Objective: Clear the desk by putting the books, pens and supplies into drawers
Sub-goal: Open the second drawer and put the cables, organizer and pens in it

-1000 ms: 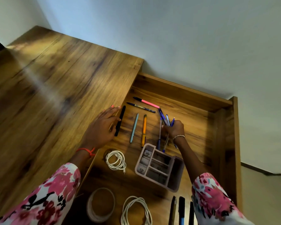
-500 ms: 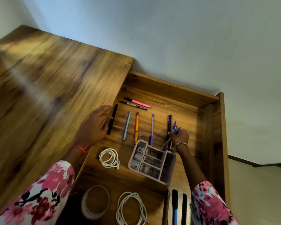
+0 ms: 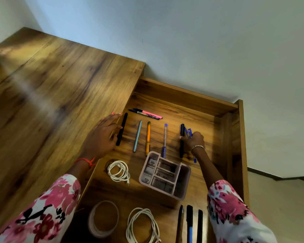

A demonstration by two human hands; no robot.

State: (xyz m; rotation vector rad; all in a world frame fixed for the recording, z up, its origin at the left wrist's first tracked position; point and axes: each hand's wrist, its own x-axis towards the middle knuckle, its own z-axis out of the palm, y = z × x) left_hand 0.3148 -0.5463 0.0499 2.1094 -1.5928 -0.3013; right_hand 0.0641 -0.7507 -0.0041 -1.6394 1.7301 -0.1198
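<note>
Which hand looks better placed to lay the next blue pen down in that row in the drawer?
Right. The right hand grips the blue pens beside the last black pen in the row, near bare drawer floor. The left hand rests on the black marker at the opposite end.

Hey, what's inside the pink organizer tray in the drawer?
In the pink organizer tray, the small compartments look empty, just slotted floors. Its deep right compartment is shadowed; the bottom cannot be seen.
</note>
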